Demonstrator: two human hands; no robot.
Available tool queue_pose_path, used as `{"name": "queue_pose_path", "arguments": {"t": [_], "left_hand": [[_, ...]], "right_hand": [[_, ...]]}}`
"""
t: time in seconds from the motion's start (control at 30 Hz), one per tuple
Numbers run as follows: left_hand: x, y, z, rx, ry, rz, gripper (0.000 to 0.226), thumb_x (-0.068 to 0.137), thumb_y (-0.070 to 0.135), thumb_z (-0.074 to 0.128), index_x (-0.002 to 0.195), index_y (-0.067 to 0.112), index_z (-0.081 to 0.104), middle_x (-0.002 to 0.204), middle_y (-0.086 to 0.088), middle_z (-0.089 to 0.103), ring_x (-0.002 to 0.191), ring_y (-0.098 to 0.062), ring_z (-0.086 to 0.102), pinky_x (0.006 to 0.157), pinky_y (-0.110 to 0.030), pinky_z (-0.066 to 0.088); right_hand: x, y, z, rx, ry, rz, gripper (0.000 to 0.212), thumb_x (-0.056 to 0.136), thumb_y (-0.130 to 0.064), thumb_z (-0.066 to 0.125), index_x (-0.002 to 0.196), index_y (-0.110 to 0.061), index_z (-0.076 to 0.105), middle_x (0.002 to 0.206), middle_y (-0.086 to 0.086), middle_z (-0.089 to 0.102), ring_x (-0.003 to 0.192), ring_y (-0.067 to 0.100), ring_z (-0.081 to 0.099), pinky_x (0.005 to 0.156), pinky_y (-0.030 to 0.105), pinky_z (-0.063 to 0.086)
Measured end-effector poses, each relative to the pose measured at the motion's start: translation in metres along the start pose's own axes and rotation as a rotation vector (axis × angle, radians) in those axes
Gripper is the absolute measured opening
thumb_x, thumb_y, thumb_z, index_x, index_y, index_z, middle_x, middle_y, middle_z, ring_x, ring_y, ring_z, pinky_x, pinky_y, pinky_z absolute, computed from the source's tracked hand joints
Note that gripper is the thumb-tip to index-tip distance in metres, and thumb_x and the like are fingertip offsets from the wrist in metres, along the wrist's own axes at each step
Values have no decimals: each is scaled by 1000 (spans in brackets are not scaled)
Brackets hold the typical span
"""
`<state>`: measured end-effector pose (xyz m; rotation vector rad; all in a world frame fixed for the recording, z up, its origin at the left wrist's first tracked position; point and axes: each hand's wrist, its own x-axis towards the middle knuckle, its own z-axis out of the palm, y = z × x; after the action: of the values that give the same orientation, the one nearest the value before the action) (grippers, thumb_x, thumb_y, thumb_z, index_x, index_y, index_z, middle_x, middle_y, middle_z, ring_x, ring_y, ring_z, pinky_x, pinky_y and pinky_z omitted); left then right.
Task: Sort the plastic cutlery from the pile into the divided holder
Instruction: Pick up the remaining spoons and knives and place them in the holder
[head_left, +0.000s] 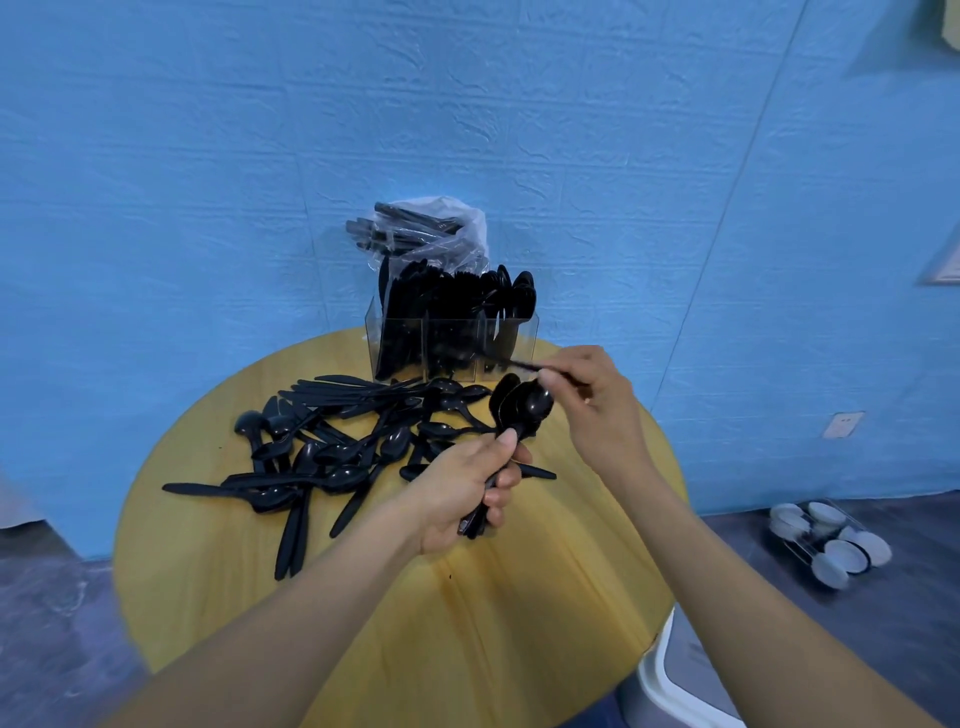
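A pile of black plastic cutlery (332, 441), spoons and knives, lies on the left half of the round yellow table (519, 597). At the table's far edge stands the clear divided holder (452, 345), its compartments filled with upright black cutlery. My left hand (462, 488) grips a bunch of black spoons (519, 408) by their handles, bowls pointing up. To its right, my right hand (597, 410) pinches one thin black utensil (524, 365) that is blurred and points left toward the holder's right compartment.
A clear plastic bag with black cutlery (415, 228) sits behind the holder against the blue wall. On the floor to the right lies a wire rack with white bowls (826, 540). A white object (675, 675) stands by the table's near right edge.
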<state>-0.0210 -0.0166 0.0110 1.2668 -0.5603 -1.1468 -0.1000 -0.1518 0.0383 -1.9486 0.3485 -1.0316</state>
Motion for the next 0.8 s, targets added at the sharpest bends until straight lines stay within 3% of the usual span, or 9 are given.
{"name": "queue_pose_path", "arguments": {"t": [0.07, 0.17, 0.33, 0.53, 0.67, 0.8], "left_hand": [[1, 0, -5, -8, 106, 37, 28, 98, 36, 42, 95, 10, 52, 58, 7, 39, 48, -6, 30, 45, -18, 32], [6, 1, -12, -28, 268, 91, 26, 101, 31, 37, 90, 12, 49, 61, 5, 41, 48, -6, 33, 46, -20, 34], [16, 2, -5, -17, 367, 127, 28, 103, 28, 33, 84, 13, 47, 67, 2, 44, 53, -9, 38, 50, -23, 38], [19, 6, 4, 26, 460, 197, 30, 103, 26, 32, 87, 10, 50, 78, -4, 54, 66, -15, 51, 59, -32, 52], [18, 8, 5, 82, 450, 184, 34, 103, 32, 32, 100, 4, 51, 74, -9, 58, 53, -20, 51, 44, -25, 44], [18, 11, 6, 15, 414, 201, 32, 103, 31, 33, 95, 8, 53, 69, -7, 58, 44, -19, 48, 37, -22, 37]], "right_hand": [[-4, -4, -4, 59, 137, 95, 23, 93, -16, 57, 75, -27, 65, 71, -18, 56, 71, -3, 50, 67, 11, 37], [-19, -2, -1, 98, 147, 262, 30, 96, -17, 51, 67, -16, 60, 47, -18, 45, 48, -1, 38, 51, 12, 30], [-38, 6, 23, 60, 88, 427, 18, 97, -13, 48, 88, -16, 64, 62, -7, 59, 51, -5, 49, 59, 19, 37], [-43, -1, 39, -67, -64, 421, 17, 95, -12, 48, 83, -14, 59, 66, 0, 68, 58, 4, 65, 67, 30, 54], [-37, -3, 45, -158, -164, 380, 21, 93, -15, 47, 74, -15, 57, 62, 3, 69, 63, 22, 66, 66, 38, 54], [-28, -6, 38, -4, -274, 443, 28, 94, -7, 46, 68, -9, 55, 60, 12, 67, 55, 21, 63, 57, 31, 49]]}}
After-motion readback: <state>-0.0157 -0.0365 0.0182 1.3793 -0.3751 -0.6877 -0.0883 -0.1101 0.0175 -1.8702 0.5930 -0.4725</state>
